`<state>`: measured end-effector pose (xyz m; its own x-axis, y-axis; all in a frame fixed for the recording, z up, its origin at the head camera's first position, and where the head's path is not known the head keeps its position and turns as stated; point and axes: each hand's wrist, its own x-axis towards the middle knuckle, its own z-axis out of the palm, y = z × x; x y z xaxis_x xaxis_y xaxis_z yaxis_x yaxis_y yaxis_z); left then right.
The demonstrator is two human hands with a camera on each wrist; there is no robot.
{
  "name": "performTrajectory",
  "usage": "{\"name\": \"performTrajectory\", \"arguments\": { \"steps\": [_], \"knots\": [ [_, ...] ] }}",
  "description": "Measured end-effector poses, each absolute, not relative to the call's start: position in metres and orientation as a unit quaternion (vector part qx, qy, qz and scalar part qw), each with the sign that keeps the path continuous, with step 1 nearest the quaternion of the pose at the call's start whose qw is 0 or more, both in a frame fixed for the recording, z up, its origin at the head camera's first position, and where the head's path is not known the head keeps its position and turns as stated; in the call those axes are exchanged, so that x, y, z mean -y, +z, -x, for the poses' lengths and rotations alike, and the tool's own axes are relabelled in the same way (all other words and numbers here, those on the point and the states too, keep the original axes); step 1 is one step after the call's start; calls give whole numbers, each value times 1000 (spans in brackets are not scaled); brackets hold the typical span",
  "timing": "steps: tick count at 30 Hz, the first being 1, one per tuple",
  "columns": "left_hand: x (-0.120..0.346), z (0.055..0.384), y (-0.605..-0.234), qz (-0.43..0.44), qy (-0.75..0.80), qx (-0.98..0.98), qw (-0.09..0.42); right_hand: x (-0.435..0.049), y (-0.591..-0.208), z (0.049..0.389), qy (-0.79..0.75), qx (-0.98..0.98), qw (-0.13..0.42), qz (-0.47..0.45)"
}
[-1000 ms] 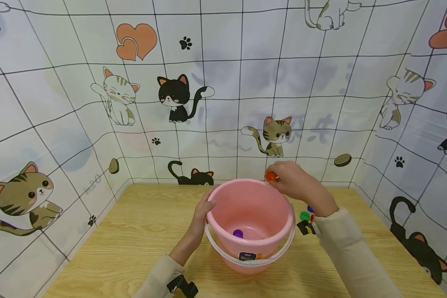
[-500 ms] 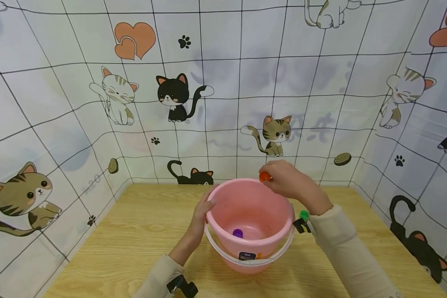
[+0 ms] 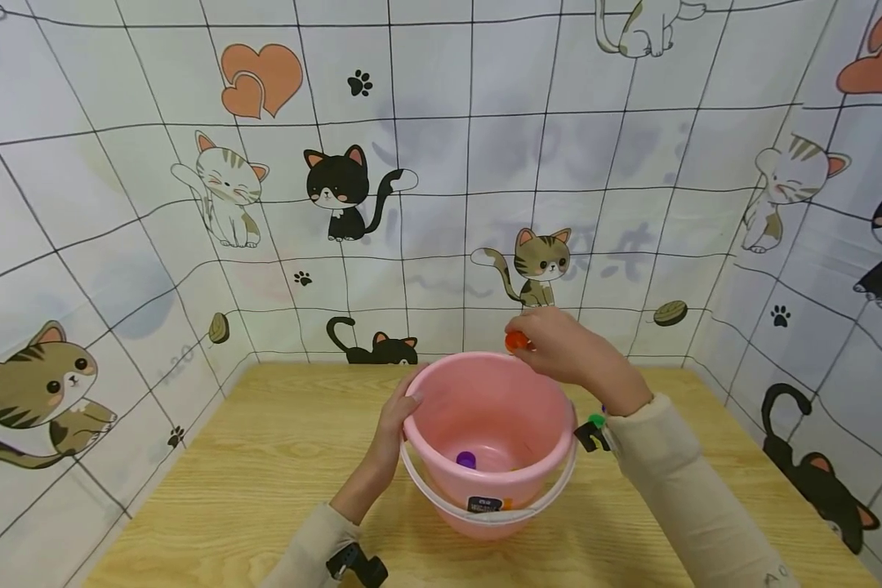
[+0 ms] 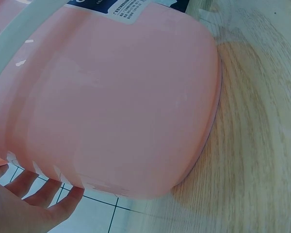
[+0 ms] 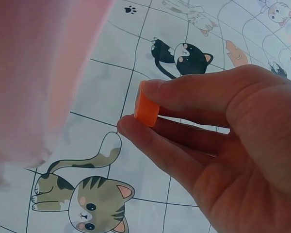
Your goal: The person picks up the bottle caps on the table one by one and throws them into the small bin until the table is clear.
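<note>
A pink bucket (image 3: 485, 408) with a white handle (image 3: 488, 516) stands upright on the table. My left hand (image 3: 393, 420) grips its left rim, thumb over the edge; in the left wrist view the left fingers (image 4: 43, 194) lie along the outer wall. Between thumb and fingertips my right hand (image 3: 576, 355) pinches a small orange bottle cap (image 5: 148, 104). That cap is just above the bucket's far rim. Inside the bucket lies a purple cap (image 3: 466, 460).
A green piece (image 3: 596, 420) and a sliver of blue show on the table right of the bucket, mostly hidden by my right wrist and its black strap mount (image 3: 591, 437). A cat-printed cloth wall (image 3: 426, 163) encloses the wooden table (image 3: 279, 457) at the back and sides.
My right hand has moved left along the bucket's far rim with the orange cap. Its sleeve now covers more of the pieces on the right. My left hand stays on the rim.
</note>
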<state>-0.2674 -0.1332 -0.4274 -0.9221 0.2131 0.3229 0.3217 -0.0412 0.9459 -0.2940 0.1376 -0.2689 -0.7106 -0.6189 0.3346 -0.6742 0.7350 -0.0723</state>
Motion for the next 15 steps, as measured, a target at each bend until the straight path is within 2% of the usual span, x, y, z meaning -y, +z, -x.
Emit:
{"name": "performTrajectory", "arguments": {
  "steps": [15],
  "knots": [
    [134,267,-427,196,-704,682,34,-122,-258,288,94,918,134,-362]
  ]
}}
